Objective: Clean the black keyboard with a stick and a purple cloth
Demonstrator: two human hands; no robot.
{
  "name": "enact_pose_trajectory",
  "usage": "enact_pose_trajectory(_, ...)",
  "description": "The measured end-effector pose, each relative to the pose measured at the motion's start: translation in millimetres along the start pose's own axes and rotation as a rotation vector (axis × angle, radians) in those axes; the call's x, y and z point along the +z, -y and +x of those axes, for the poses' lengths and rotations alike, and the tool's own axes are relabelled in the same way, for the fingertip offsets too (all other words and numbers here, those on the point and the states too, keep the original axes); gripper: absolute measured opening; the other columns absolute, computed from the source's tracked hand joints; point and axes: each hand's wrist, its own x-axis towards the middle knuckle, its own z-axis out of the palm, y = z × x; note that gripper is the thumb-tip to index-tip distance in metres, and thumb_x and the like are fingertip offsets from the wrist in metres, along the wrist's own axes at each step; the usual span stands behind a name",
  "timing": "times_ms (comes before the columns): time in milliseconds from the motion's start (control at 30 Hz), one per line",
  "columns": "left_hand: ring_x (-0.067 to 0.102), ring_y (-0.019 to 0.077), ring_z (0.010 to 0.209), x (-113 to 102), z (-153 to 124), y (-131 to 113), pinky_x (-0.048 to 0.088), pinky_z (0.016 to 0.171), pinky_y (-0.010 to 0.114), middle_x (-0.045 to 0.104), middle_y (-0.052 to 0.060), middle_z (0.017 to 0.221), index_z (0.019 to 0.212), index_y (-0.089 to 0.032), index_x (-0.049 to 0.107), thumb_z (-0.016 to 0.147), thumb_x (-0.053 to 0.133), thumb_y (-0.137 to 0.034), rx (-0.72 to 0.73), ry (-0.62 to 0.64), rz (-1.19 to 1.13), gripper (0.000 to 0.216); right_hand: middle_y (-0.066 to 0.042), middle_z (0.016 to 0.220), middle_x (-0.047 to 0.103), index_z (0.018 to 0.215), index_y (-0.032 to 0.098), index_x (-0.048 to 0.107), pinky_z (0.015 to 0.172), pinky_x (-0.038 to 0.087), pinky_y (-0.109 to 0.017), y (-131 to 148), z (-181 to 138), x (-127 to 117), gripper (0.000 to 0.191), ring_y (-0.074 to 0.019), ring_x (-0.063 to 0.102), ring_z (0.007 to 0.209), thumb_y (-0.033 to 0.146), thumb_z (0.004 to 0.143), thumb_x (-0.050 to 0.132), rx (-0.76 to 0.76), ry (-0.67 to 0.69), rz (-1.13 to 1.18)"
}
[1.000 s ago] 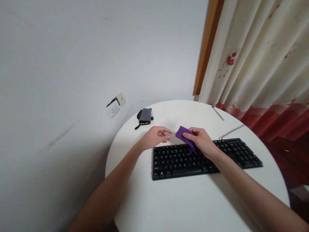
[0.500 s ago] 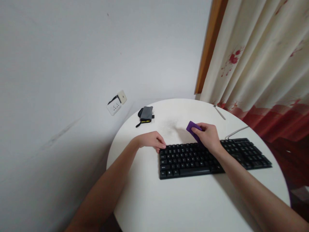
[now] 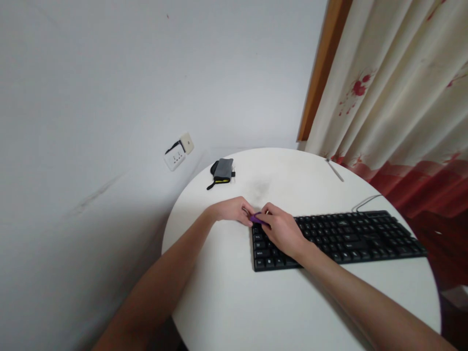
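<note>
A black keyboard (image 3: 351,239) lies across the white round table, its left part under my right hand. My right hand (image 3: 283,229) is closed on a small folded purple cloth (image 3: 258,218), pressed to the keyboard's upper left corner. At that same corner my left hand (image 3: 236,209) pinches the keyboard's edge, its thumb and fingers closed beside the cloth. The two hands' fingertips nearly meet, so the corner itself is mostly hidden.
Behind my left hand lies a grey and black pouch (image 3: 223,170) with a strap. A thin stick-like tool (image 3: 335,170) rests near the table's far right edge. The keyboard's cable (image 3: 367,201) runs off right. A wall socket (image 3: 174,157) and a curtain (image 3: 395,97) stand beyond.
My right hand has moved left with the purple cloth, from the keyboard's upper middle to its upper left corner. The keyboard has shifted slightly right. My left hand stays at its corner.
</note>
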Motion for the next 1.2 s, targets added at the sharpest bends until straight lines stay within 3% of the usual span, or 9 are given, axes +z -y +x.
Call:
enact_pose_trajectory(200, 0.063, 0.0163, 0.075, 0, 4, 6, 0.045, 0.068, 0.023, 0.072, 0.001, 0.077, 0.089, -0.015, 0.077, 0.065, 0.075, -0.019, -0.027, -0.007, 0.049, 0.024, -0.005, 0.096, 0.063, 0.096, 0.020, 0.072, 0.086, 0.044, -0.032, -1, 1, -9, 0.027, -0.0195, 0.054, 0.095, 0.005, 0.081, 0.056, -0.190, 0.133, 0.068)
enact_pose_trajectory(400, 0.060, 0.0143, 0.071, 1, 4, 5, 0.043, 0.067, 0.022, 0.069, 0.000, 0.074, 0.082, -0.015, 0.076, 0.064, 0.076, -0.025, -0.022, -0.033, 0.079, 0.020, -0.006, 0.098, 0.063, 0.101, 0.021, 0.071, 0.086, 0.045, -0.035, -9, 1, -5, 0.027, -0.0204, 0.053, 0.095, 0.007, 0.083, 0.056, -0.052, -0.033, 0.086)
enact_pose_trajectory(567, 0.059, 0.0143, 0.069, 1, 4, 4, 0.042, 0.065, 0.022, 0.068, 0.000, 0.069, 0.081, -0.014, 0.076, 0.064, 0.073, -0.021, -0.032, -0.025, 0.080, 0.018, -0.004, 0.099, 0.064, 0.098, 0.023, 0.072, 0.089, 0.044, -0.036, -2, 1, 1, 0.029, -0.0199, 0.053, 0.098, 0.005, 0.081, 0.058, -0.170, 0.051, 0.142)
enact_pose_trajectory(767, 0.059, 0.0132, 0.067, 1, 4, 3, 0.042, 0.064, 0.022, 0.068, -0.001, 0.068, 0.080, -0.014, 0.076, 0.065, 0.073, -0.023, -0.033, -0.047, 0.096, 0.018, -0.006, 0.100, 0.064, 0.102, 0.021, 0.071, 0.089, 0.044, -0.036, -1, 0, -1, 0.031, -0.0200, 0.053, 0.097, 0.004, 0.082, 0.055, -0.100, -0.031, 0.149)
enact_pose_trajectory(933, 0.063, 0.0165, 0.074, 0, 5, 6, 0.046, 0.071, 0.025, 0.073, 0.002, 0.078, 0.087, -0.016, 0.078, 0.064, 0.075, -0.021, -0.040, -0.021, 0.058, 0.024, -0.004, 0.095, 0.064, 0.099, 0.021, 0.072, 0.088, 0.044, -0.034, -2, -1, -7, 0.032, -0.0186, 0.056, 0.094, 0.003, 0.080, 0.054, -0.162, 0.108, 0.154)
enact_pose_trajectory(1100, 0.064, 0.0165, 0.074, 0, 4, 4, 0.047, 0.071, 0.025, 0.074, 0.002, 0.080, 0.087, -0.016, 0.078, 0.066, 0.077, -0.024, -0.034, -0.033, 0.072, 0.022, -0.006, 0.100, 0.064, 0.104, 0.021, 0.071, 0.088, 0.045, -0.035, -4, -3, -12, 0.033, -0.0198, 0.056, 0.097, 0.004, 0.082, 0.053, -0.131, 0.060, 0.138)
enact_pose_trajectory(1200, 0.063, 0.0161, 0.074, 0, 2, 2, 0.047, 0.070, 0.025, 0.072, 0.003, 0.080, 0.090, -0.015, 0.076, 0.067, 0.079, -0.027, -0.008, 0.018, 0.072, 0.027, -0.005, 0.098, 0.065, 0.098, 0.021, 0.073, 0.088, 0.044, -0.035, -6, -3, -11, 0.032, -0.0199, 0.055, 0.097, 0.004, 0.078, 0.056, -0.187, 0.105, 0.176)
